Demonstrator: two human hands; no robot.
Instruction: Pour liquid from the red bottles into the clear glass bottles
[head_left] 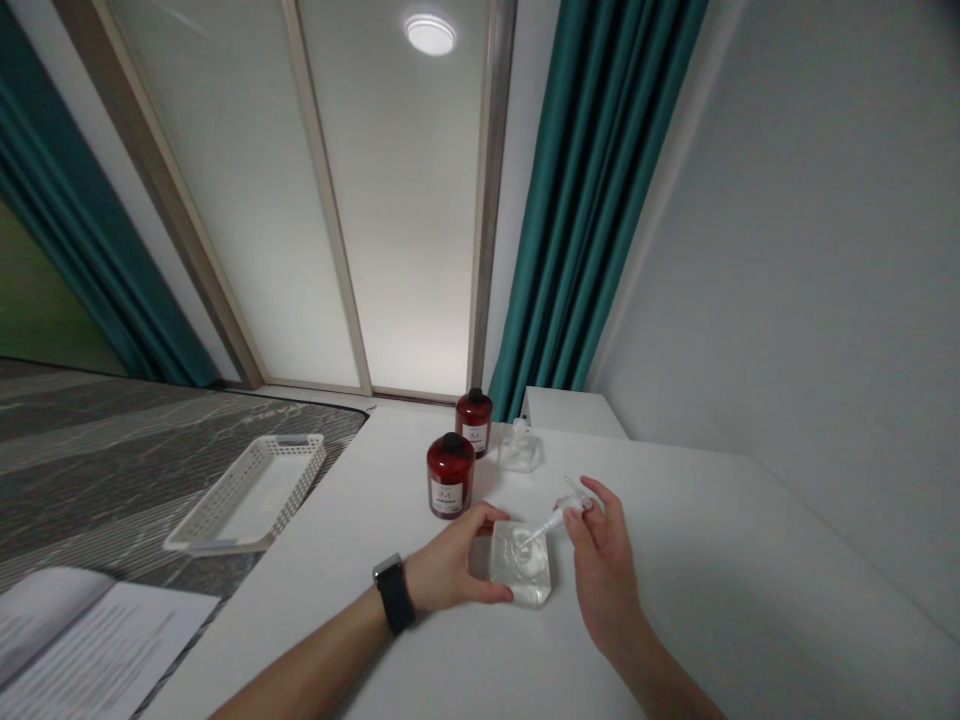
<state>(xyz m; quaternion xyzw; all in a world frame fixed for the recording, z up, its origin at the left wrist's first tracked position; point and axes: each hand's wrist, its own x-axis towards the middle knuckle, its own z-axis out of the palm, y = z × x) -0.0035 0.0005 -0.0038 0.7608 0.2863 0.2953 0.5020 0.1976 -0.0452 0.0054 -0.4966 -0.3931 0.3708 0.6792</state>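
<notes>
My left hand (450,565) grips a clear, square-sided bottle (523,580) by its left side, thumb at the near edge and fingers at the far edge. A black watch is strapped on that wrist. In my right hand (606,560) is a translucent pump head (570,503), pinched between thumb and fingers. Its tube slants down to the left, and its end is at the bottle's round opening; whether it is inside I cannot tell. Beyond the bottle stand two dark red bottles, a nearer one (450,475) and a farther one (474,422), both with black caps and white labels.
Another clear bottle (520,447) stands at the far side of the white table (720,600). On the left, a white perforated basket (259,495) and an open book (112,640) rest on a grey patterned surface. A white box-like piece (574,412) adjoins the far edge.
</notes>
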